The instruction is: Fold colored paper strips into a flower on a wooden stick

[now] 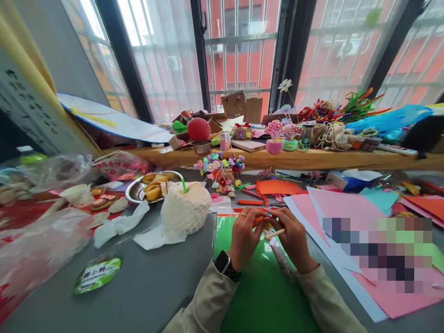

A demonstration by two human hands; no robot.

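Note:
My left hand (244, 236) and my right hand (293, 240) meet above a shiny green mat (256, 286). Fingertips of both are closed on a small orange paper piece (258, 220), mostly hidden by the fingers. A pale wooden stick (275, 234) juts out from under the fingers of my right hand, pointing left. Beneath that hand, a pinkish patterned strip (279, 256) lies slanted on the mat. Just beyond the fingers are orange paper strips (249, 202) and a larger orange sheet (280, 187).
Left of the mat stands a peeled coconut (187, 208) with a green straw, beside a metal bowl (137, 187) of peels. Pink and white paper sheets (340, 203) spread on the right. Small craft flowers (222, 171) stand behind the mat, below a crowded window ledge (166, 159).

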